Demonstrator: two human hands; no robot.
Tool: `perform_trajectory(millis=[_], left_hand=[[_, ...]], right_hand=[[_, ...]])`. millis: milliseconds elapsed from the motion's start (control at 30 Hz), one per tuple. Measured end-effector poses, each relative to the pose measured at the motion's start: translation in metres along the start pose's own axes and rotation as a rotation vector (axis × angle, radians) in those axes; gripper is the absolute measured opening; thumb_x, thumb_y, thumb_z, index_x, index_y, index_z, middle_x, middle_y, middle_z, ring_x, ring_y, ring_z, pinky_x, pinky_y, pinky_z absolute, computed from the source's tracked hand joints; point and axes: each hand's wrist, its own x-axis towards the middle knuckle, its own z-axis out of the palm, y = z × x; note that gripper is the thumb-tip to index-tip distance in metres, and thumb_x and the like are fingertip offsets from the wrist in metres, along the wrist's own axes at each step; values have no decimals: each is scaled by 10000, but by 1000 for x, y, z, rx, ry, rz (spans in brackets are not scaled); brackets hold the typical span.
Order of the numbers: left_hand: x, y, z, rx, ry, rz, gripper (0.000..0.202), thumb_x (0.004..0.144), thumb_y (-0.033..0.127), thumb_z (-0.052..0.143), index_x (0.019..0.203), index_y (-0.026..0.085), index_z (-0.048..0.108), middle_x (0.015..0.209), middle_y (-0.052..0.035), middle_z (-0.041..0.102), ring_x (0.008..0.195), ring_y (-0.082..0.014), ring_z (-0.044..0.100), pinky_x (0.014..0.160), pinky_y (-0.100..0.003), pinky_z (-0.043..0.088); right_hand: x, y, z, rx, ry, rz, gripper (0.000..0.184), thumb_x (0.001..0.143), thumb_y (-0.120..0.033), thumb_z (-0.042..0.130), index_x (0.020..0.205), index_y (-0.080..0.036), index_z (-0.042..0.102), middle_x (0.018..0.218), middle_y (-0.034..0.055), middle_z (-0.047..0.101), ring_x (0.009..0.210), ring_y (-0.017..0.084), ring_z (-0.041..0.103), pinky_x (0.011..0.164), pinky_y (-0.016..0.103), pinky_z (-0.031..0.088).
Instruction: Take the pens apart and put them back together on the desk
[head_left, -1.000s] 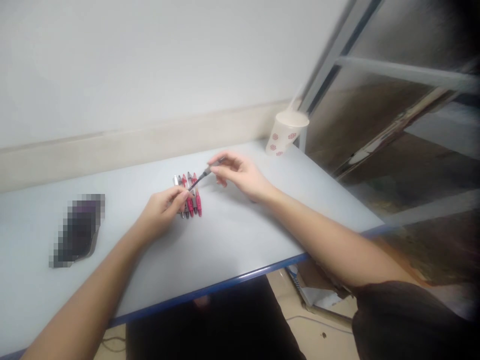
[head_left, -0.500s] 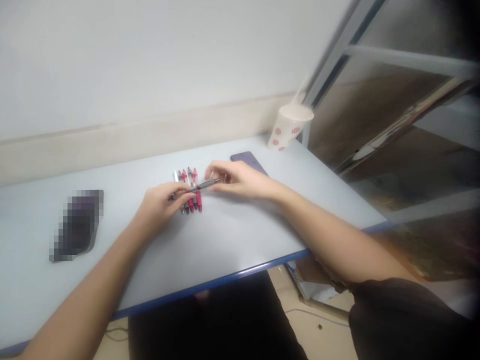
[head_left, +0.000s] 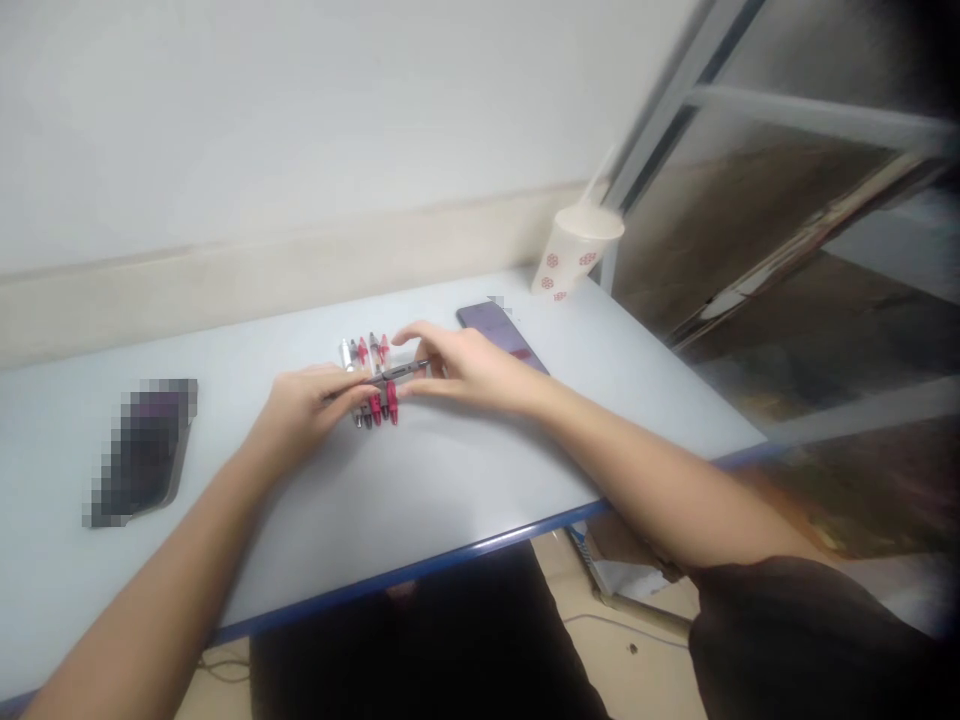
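Grey pen (head_left: 402, 370): in the middle of the view, held slantwise with its free end towards between two and three o'clock
Left hand (head_left: 309, 402): thumb and fingers pinched on the pen's nine-o'clock end
Right hand (head_left: 471, 370): at three o'clock of the pen, thumb and forefinger spread wide around its free end; whether any finger touches it, I cannot tell
Row of pens (head_left: 376, 404): five side by side under the grey pen, silver, dark and pinkish-red, running from about twelve to six o'clock, their middles partly covered; whether the grey pen rests on them, I cannot tell
Phone (head_left: 491, 325): flat, purplish, just beside the right hand at one o'clock, its near end partly hidden by hand and wrist
Paper cup (head_left: 574, 255): upright, white with red flower marks, at one to two o'clock from the right hand, its straw (head_left: 598, 178) leaning towards one
Dark slab (head_left: 142, 452): pixelated, lying well apart from the left hand, between eight and nine o'clock
Tabletop (head_left: 442, 485): pale, with a blue edge (head_left: 420, 577) at six o'clock
Wall (head_left: 300, 120): whitish, across twelve o'clock
Metal frame (head_left: 810, 112): at two o'clock, beyond the table's end
Dark sleeve (head_left: 795, 630): on the right arm, at four to five o'clock
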Motion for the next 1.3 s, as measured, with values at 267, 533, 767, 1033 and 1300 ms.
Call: perform_trajectory(millis=[267,533,767,1033,1300], left_hand=[[0,-1,3,0,-55,51,287,1024,422,614,992,233,829,854,-17,815,695,-170,725,649,-260,518],[-2,9,-1,83,78,231,219,1034,325,625,979,213,805,738,-13,748,643,-157,652,630,-266,492],[0,11,-5,1,52,111,157,977,363,696,981,270,822,790,-4,777,650,-161,643,631,-294,493],[0,-7,-10,-389,330,-415,214,891,403,760,980,213,799,740,-15,723,727,-176,674,762,-314,582],[5,19,13,-629,134,-489,292,817,442,829,893,167,767,631,-17,697,603,-184,679,662,-340,592]], right_hand=[[-3,-4,4,-34,-84,-3,181,1061,-331,566,1111,-177,646,821,24,700,706,165,596,695,264,379],[-2,-8,3,-81,-100,-84,362,1111,-345,459,861,-174,658,678,-6,584,604,130,479,659,266,329],[-3,-14,1,107,-211,50,385,1120,-363,417,885,-177,660,533,-36,586,579,138,581,710,269,419],[-5,-18,0,378,-153,149,407,1130,-436,367,930,-176,608,625,-19,674,527,124,584,659,276,456],[-6,-15,5,434,-85,-11,370,957,-399,718,1224,-205,553,732,-68,617,600,106,535,627,248,395]])
